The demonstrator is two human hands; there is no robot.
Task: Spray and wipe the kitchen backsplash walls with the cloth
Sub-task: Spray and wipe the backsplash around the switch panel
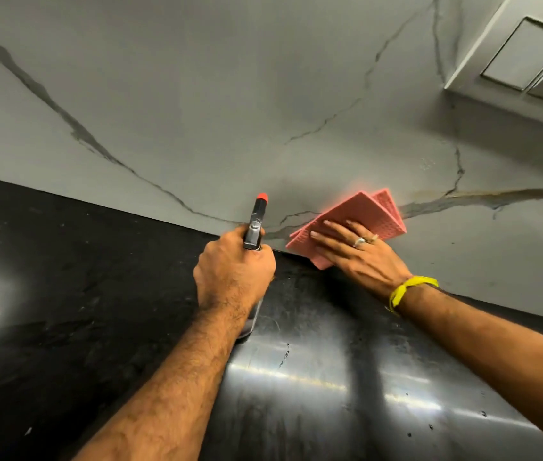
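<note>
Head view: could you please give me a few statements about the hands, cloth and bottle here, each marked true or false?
1. The right hand presses the cloth flat on the wall. True.
2. The cloth is blue. False: it is pink.
3. The left hand grips the spray bottle. True.
4. The bottle's nozzle tip is green. False: it is red.
5. The yellow band is on the left wrist. False: it is on the right wrist.

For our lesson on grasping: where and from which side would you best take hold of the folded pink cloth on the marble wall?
Grip the folded pink waffle-textured cloth at its free upper-right edge, coming from the right. It lies flat against the grey marble backsplash, and the right hand covers its lower-left part.
</note>
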